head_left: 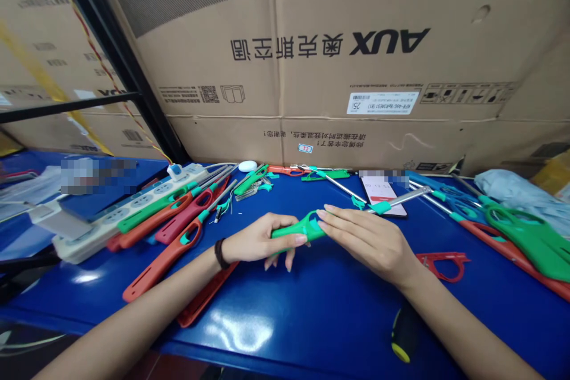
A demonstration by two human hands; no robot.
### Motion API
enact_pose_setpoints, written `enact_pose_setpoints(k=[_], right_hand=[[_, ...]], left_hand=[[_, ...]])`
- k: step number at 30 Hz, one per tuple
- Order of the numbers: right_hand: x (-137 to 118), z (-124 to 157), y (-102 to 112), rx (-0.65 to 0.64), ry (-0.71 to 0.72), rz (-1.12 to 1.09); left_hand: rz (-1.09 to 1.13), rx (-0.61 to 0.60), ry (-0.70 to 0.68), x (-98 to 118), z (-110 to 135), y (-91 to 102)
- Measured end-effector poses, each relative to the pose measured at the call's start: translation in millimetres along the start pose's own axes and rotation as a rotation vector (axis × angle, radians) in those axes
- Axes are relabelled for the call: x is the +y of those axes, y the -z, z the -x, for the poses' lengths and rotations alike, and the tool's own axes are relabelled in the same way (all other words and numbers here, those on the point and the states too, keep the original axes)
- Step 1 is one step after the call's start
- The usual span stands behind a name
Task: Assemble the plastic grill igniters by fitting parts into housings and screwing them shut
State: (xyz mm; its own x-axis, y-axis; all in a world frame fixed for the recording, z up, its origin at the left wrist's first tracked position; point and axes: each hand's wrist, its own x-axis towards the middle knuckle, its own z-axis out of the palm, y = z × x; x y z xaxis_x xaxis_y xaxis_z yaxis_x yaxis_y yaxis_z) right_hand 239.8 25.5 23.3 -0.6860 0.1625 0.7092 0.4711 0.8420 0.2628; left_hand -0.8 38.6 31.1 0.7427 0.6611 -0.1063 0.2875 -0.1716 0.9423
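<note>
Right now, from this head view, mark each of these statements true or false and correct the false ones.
The left hand and right hand are both on a green lighter. True.
A black band is on the right wrist. False: it is on the left wrist.
A phone lies on the blue table beyond the hands. True.
A power strip lies at the right of the view. False: it lies at the left.
The right hand holds a screwdriver. False: it lies on the table, in no hand.
Cardboard boxes stand behind the table. True.
</note>
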Motion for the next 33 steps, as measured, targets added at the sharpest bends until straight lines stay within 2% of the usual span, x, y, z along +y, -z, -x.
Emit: enact_pose_setpoints(k=[2,5,7,9,12,14,16,19,20,23,26,33], right_hand=[[-1.4,-3.9,0.8,0.001,-0.008,0.012],[-6.1,-10.5,0.4,0.066,-0.113,0.033],[-10.1,-13.8,-1.5,0.18,-0.271,-0.013],[-13.4,-16.0,-4.7,0.201,-0.496,-0.149],[-15.6,-16.5,-10.0,0.034,-0.814,-0.452],[-15.2,-15.1,-11.8,-0.024,-0.874,-0.526],[-13.0,-12.8,-10.5,0.047,-0.779,-0.408],[-5.4,-9.5,-3.0,0.18,-0.515,-0.159],[-2.3,-8.9,-0.1,0.155,-0.453,-0.132],[5.0,-7.9,5.3,-0.053,-0.321,-0.207],[5.4,-7.6,3.9,-0.108,-0.281,-0.282],[-0.2,-8.0,-1.4,-0.019,-0.307,-0.374]], left_hand=[[0.097,-0.05,-0.004,-1.1,-1.4,-0.7],[0.042,0.093,-0.057,-3.1,-2.6,-2.9],[-0.147,0.221,-0.103,-3.6,-1.7,-4.0],[-0.439,0.348,-0.16,-3.8,0.1,-4.5],[-0.851,0.519,-0.261,-6.0,2.1,-5.1],[-0.98,0.594,-0.321,-8.7,2.1,-5.2],[-1.017,0.622,-0.369,-11.3,1.4,-4.8],[-1.018,0.604,-0.419,-13.2,0.6,-3.8],[-1.017,0.588,-0.427,-13.3,0.6,-3.6],[-1.016,0.536,-0.427,-12.3,1.0,-4.3],[-0.995,0.48,-0.42,-10.0,1.8,-6.7],[-0.874,0.335,-0.359,-3.2,4.1,-6.8]])
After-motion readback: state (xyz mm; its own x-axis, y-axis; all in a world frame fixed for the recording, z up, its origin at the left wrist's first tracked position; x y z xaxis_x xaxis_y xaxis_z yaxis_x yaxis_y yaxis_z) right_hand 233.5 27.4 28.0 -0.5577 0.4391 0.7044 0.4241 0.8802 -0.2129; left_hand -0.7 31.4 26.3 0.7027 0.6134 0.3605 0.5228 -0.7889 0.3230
